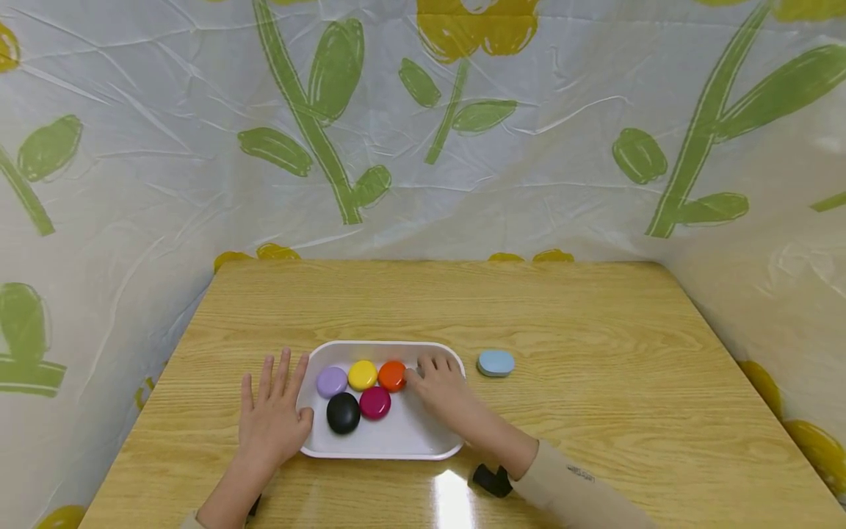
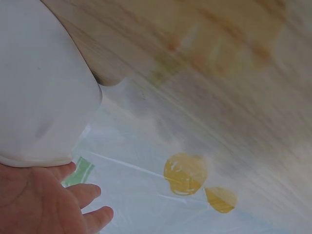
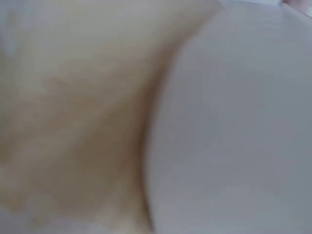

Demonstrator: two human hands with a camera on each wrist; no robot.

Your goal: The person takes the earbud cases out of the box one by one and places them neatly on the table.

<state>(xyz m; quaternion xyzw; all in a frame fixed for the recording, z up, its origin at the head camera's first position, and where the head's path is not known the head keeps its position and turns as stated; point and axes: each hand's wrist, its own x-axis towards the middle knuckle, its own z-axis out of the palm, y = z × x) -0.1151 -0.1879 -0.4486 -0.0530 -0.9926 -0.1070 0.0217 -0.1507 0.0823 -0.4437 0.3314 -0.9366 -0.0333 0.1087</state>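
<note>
A white tray (image 1: 396,445) holds smooth rounded pieces: a purple piece (image 1: 332,382), a yellow piece (image 1: 363,375), an orange piece (image 1: 393,375), a magenta piece (image 1: 374,403) and a larger black piece (image 1: 344,413). Fingers spread, my left hand (image 1: 272,422) rests against the tray's left rim; the left wrist view shows that hand (image 2: 46,200) by the tray's outer wall (image 2: 44,87). My right hand (image 1: 444,389) reaches into the tray's right end. Its thumb and fingers pinch a mostly hidden grey piece (image 1: 418,370) beside the orange one.
A light blue rounded piece (image 1: 496,363) lies on the wooden table (image 1: 595,330), right of the tray. Beside the right forearm is a black object (image 1: 492,480). A flower-printed sheet (image 1: 496,198) hangs behind and at the sides.
</note>
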